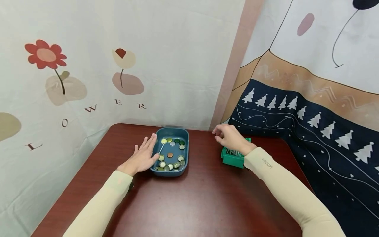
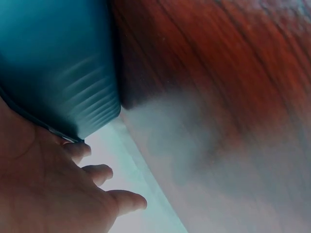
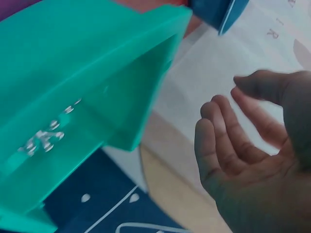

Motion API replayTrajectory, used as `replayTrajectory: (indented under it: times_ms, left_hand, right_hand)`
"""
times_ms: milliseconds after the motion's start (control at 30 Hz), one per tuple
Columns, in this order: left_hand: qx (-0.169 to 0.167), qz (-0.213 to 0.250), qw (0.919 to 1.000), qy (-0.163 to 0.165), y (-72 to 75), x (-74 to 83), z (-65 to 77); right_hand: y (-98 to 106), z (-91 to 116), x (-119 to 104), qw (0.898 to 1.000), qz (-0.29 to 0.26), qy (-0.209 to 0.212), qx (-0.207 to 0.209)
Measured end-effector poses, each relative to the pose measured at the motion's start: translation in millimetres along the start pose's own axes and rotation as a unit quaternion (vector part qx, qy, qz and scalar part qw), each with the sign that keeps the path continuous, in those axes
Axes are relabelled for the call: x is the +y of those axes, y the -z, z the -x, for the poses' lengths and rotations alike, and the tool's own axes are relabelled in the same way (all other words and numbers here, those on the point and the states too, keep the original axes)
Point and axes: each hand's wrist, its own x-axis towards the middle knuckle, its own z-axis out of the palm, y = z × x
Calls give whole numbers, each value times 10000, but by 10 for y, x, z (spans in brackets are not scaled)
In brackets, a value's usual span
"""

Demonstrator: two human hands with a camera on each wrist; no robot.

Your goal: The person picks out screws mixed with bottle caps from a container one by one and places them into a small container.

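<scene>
My left hand [image 1: 141,160] lies along the left rim of a blue tray [image 1: 188,148], its fingers stretched out. In the left wrist view the fingers [image 2: 127,200] reach past the tray's ribbed side [image 2: 73,92]. Small round caps [image 1: 170,166], several of them gold, green or silver, lie in the tray with one orange-brown disc [image 1: 170,155] and a thin white stick [image 1: 162,148]. Above a green bin [image 1: 234,161], my right hand [image 1: 229,136] hovers with loosely bent fingers, thumb tip near the index fingertip; nothing shows between them. Slim metal pieces [image 3: 46,138] lie in the bin.
Both containers stand toward the back of a dark red-brown table [image 1: 183,204]. A white cloth with flowers [image 1: 177,59] hangs directly behind it. On the right hangs a navy cloth [image 1: 314,144] with white trees.
</scene>
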Motion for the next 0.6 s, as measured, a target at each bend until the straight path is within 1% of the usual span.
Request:
replayTrajectory:
  times_ms: [67,200,400,600]
  left_hand:
    - [-9,53,10000,25,1,-3,-12]
    - [-11,149,9998,94,8,-15,-5]
    - [19,175,9998,45,7,-24,6]
    - [41,215,9998,-6,10,-16,3]
  right_hand:
    - [-47,-49,-63,9996,-40,258,-139]
    - [-169,-166,-225,9969,-79,613,-481]
    - [-387,-329,-506,9913,8,829,-1027]
    - [-616,-511,-736,9831,311,1141,-1395]
